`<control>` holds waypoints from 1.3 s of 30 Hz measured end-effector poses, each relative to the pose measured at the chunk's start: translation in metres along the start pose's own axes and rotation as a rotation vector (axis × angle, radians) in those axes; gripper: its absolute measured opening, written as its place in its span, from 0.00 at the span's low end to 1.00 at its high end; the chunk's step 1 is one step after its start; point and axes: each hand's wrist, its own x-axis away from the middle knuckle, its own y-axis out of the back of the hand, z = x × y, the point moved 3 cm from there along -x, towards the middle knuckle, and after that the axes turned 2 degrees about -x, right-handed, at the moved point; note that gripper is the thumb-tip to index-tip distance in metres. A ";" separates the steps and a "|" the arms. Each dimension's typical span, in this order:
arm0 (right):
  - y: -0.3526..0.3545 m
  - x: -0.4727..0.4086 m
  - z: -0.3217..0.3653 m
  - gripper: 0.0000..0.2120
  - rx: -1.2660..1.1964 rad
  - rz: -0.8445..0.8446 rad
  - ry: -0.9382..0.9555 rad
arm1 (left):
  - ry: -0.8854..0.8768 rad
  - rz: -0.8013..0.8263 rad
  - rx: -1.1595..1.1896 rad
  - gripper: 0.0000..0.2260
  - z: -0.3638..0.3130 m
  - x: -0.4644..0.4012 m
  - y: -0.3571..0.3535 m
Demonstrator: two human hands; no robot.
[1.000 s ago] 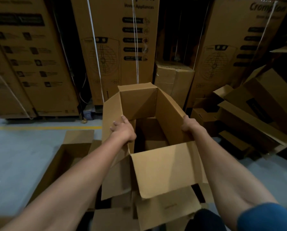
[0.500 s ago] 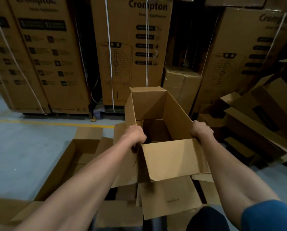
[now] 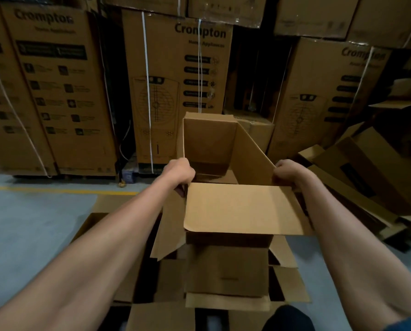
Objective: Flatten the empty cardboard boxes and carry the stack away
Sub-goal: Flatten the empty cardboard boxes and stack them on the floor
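Holding the open box (image 3: 226, 149) by opposite walls.
Our left hand (image 3: 179, 172) and right hand (image 3: 287, 173) grip its rims, ready, we judge, to collapse it.

Head-worn, wide-angle, looking forward and down from close above both forearms onto an open cardboard box (image 3: 226, 163), stacked cartons (image 3: 176, 87) well beyond.

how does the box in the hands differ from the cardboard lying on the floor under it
The held box is erect, with upright walls and an open top; the floor cardboard lies flat with flaps spread. The held box is off the floor in the grip of the left hand and right hand; no hand touches the floor cardboard. Both are plain brown and unprinted.
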 end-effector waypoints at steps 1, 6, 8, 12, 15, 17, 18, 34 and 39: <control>0.004 0.003 0.001 0.11 -0.015 0.050 -0.021 | -0.014 -0.021 -0.013 0.05 0.000 0.000 0.008; -0.008 0.006 0.003 0.16 -0.141 0.124 -0.084 | -0.089 -0.081 -0.049 0.12 0.003 0.000 0.026; -0.019 0.002 0.004 0.14 -0.196 0.086 -0.076 | -0.113 -0.112 -0.071 0.13 0.002 -0.001 0.027; -0.014 0.003 0.011 0.11 -0.256 0.044 -0.019 | -0.121 -0.142 -0.069 0.13 -0.008 -0.004 0.040; 0.007 0.012 0.024 0.09 -0.293 0.067 0.055 | -0.109 -0.188 -0.022 0.11 -0.024 -0.011 0.063; 0.020 0.022 0.033 0.10 -0.310 0.091 0.107 | -0.096 -0.206 0.012 0.11 -0.037 -0.019 0.077; 0.024 0.027 0.037 0.10 -0.325 0.106 0.130 | -0.094 -0.209 0.043 0.12 -0.043 -0.024 0.083; -0.033 0.031 0.067 0.08 -1.053 0.265 0.111 | 0.145 0.160 1.032 0.23 -0.002 -0.013 0.036; -0.045 -0.027 0.065 0.19 -1.075 0.184 0.116 | 0.206 0.368 0.983 0.23 0.023 0.004 0.016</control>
